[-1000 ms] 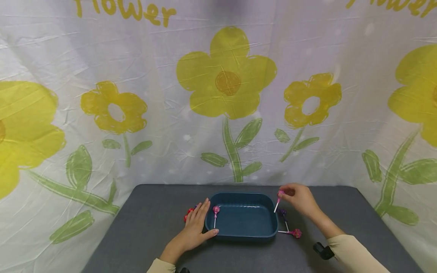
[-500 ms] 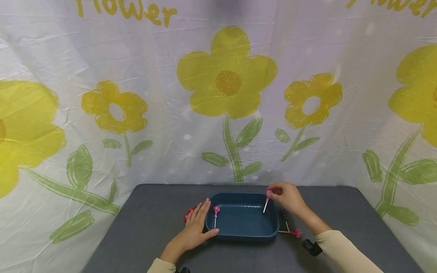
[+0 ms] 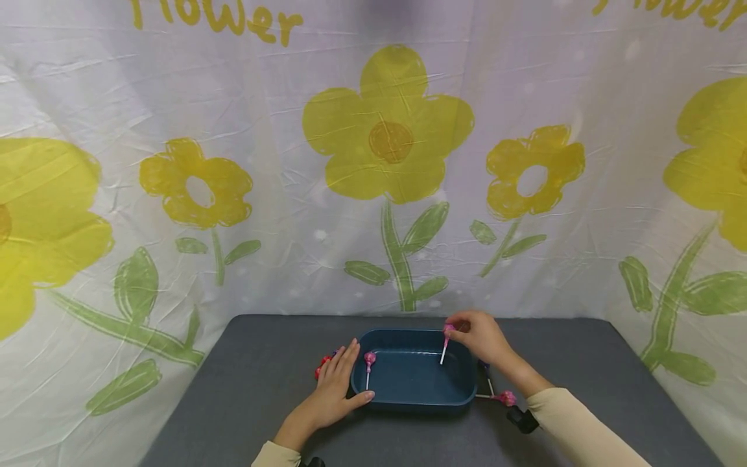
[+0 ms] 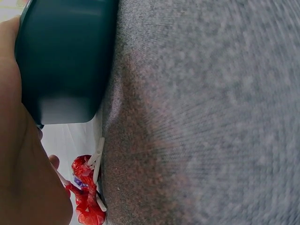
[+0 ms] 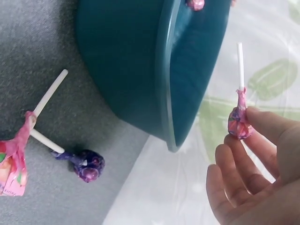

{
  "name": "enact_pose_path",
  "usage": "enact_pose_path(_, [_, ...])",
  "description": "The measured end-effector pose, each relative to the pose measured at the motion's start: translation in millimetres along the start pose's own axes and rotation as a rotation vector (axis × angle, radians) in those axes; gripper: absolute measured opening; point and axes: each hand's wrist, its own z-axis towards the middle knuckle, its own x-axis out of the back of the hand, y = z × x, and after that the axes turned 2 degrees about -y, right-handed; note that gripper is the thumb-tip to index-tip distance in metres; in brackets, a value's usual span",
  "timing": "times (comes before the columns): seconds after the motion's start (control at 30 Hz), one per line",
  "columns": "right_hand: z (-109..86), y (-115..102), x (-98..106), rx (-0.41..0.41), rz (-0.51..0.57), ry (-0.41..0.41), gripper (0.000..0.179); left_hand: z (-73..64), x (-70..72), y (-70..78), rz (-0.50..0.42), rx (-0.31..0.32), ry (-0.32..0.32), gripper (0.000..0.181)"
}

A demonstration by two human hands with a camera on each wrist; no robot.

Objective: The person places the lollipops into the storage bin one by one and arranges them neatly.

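Between thumb and fingertips my right hand [image 3: 481, 338] pinches a pink-wrapped lollipop [image 5: 240, 123] by its candy head. Its white stick hangs down over the right part of a dark teal rectangular tub [image 3: 417, 408] in the head view. My left hand [image 3: 331, 393] lies along the tub's left end, fingers straight, with the thumb at the near left corner. Inside the tub at the left is another pink lollipop [image 3: 370, 359]. Red-wrapped lollipops [image 4: 90, 208] with a bit of purple wrapper lie beyond the left hand, partly hidden by it in the head view.
Right of the tub, a purple lollipop [image 5: 89, 167] and a pink lollipop [image 3: 506, 398] lie on the grey table [image 3: 262, 350], their sticks close together. Behind the table hangs a white cloth [image 3: 280, 272] printed with yellow flowers.
My right hand has moved left with the pink lollipop, from beside the tub's right rim to over the tub's inside. The left hand has stayed in place.
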Motion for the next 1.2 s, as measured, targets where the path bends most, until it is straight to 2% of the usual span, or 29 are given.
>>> enact_pose_path(0.7, [12.3, -18.4, -25.8, 0.013, 0.048, -0.072, 0.016, -0.9, 0.8, 1.6, -0.020, 0.005, -0.003, 0.097])
enact_pose_path(1.07, [17.9, -26.0, -41.2, 0.095, 0.020, -0.087, 0.017, -1.0, 1.6, 2.5, -0.028, 0.000, 0.002, 0.098])
enact_pose_path(1.2, [19.7, -27.6, -46.7, 0.102, 0.022, -0.094, 0.015, -0.9, 0.6, 1.9, -0.022, 0.001, 0.005, 0.097])
